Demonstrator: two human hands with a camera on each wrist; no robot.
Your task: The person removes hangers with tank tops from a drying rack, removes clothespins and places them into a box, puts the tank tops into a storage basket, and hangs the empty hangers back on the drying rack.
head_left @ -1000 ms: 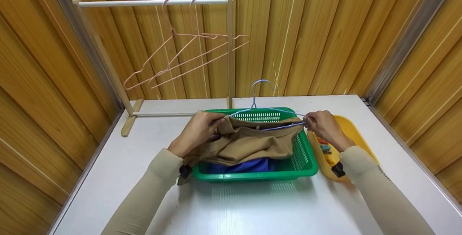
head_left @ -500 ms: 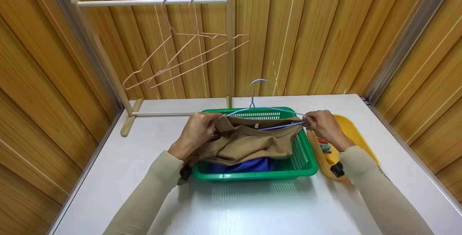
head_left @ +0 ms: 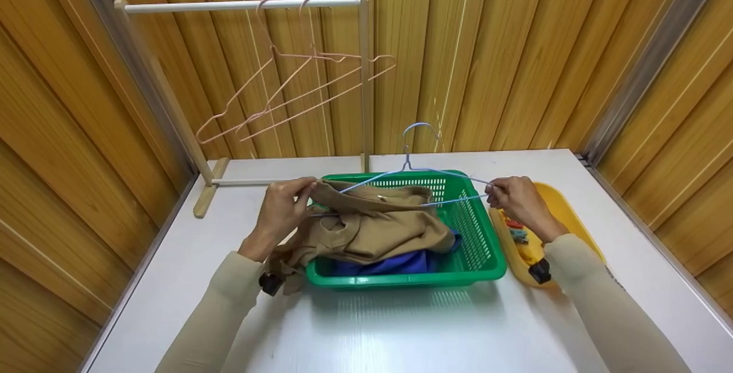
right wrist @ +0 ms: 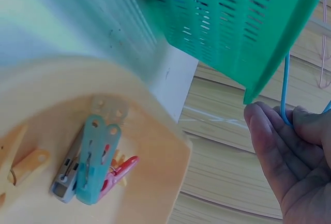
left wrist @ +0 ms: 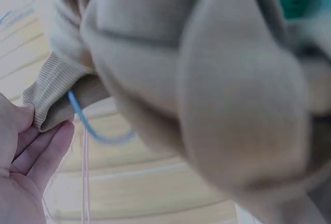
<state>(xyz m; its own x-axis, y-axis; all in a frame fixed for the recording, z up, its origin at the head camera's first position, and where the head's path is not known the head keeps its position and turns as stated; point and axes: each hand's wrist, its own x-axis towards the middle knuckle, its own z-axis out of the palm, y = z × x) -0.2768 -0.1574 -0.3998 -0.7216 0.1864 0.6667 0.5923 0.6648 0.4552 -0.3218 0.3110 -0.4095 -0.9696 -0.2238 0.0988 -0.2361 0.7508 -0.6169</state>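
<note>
A brown garment (head_left: 389,230) with a ribbed edge lies bunched over the green basket (head_left: 401,280), its left part hanging past the rim. My left hand (head_left: 280,207) pinches the ribbed edge (left wrist: 57,89) between thumb and fingers. Through the garment's opening runs a blue wire hanger (head_left: 378,177), hook upward, with its left end inside the cloth. The hanger's right end is between the thumb and fingers of my right hand (head_left: 518,201), clear of the cloth. Under the garment, a blue cloth (head_left: 395,264) shows in the basket.
At the back left, a rack (head_left: 246,4) carries pink hangers (head_left: 309,98). Right of the basket, partly behind my right forearm, sits a yellow tray (head_left: 564,207) with several clothespins (right wrist: 90,157). Wood-patterned walls (head_left: 487,75) enclose the white table (head_left: 366,333).
My left hand has moved left, drawing the garment's edge with it. The garment has slid off the hanger's right end. My right hand stays almost in place on the hanger.
</note>
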